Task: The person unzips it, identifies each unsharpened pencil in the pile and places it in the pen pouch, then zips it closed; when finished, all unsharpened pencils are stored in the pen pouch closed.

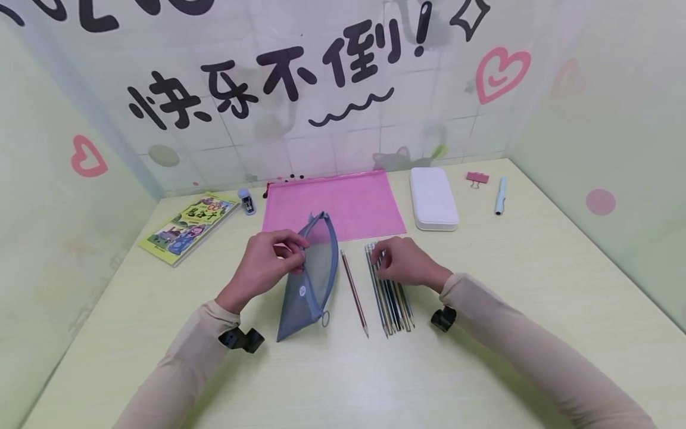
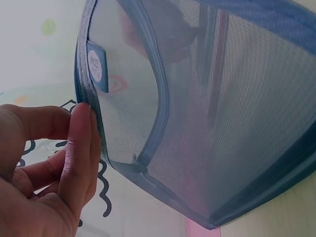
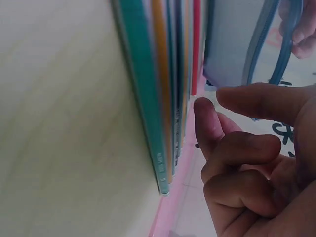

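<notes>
My left hand pinches the rim of a blue-grey mesh zip pouch between thumb and fingers. The pouch's mouth gapes, and its zip pull ring hangs at the near end. Over the top ends of a row of pencils is my right hand. In the right wrist view its thumb and index finger have a small gap between them, with the other fingers bent and no pencil visible in the grasp. One dark red pencil lies apart, between pouch and row.
Behind the pouch lies a pink zip folder. A white case, a pink binder clip and a light-blue pen are at the back right. A booklet and a small blue-capped container lie back left.
</notes>
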The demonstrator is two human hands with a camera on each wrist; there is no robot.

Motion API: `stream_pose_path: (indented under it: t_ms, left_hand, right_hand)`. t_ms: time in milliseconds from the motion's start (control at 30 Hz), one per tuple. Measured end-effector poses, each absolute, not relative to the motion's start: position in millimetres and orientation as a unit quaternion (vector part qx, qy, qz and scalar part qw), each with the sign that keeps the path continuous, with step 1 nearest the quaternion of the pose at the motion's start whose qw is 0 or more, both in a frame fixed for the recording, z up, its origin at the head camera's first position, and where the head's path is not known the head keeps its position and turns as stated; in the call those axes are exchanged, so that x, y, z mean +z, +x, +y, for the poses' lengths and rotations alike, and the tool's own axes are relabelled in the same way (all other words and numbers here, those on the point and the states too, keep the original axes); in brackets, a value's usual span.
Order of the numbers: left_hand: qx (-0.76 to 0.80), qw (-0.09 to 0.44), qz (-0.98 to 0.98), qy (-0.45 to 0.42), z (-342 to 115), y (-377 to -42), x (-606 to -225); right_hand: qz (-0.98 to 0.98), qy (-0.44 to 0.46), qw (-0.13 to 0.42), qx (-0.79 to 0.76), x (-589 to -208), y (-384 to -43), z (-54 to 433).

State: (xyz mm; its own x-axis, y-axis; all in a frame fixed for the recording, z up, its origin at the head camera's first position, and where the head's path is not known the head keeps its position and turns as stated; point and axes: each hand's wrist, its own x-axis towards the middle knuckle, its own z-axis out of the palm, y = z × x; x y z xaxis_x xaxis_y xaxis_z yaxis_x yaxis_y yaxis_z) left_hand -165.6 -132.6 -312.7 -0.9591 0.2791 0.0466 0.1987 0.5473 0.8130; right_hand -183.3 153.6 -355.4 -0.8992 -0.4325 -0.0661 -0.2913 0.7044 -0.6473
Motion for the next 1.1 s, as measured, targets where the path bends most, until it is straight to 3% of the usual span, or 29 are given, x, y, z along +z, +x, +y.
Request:
stream_pose_path:
  t_ms: [467, 1100]
  left_hand:
    - [0.453, 0.049, 0.88, 0.135, -132, -165, -311]
    - [0.448, 0.041, 0.881, 0.146, -133, -165, -313]
  right_hand:
    - [0.94, -0.242, 0.118, -0.21, -354, -173, 130]
    - [0.948, -0.179, 0.114, -0.239, -356, -170, 118]
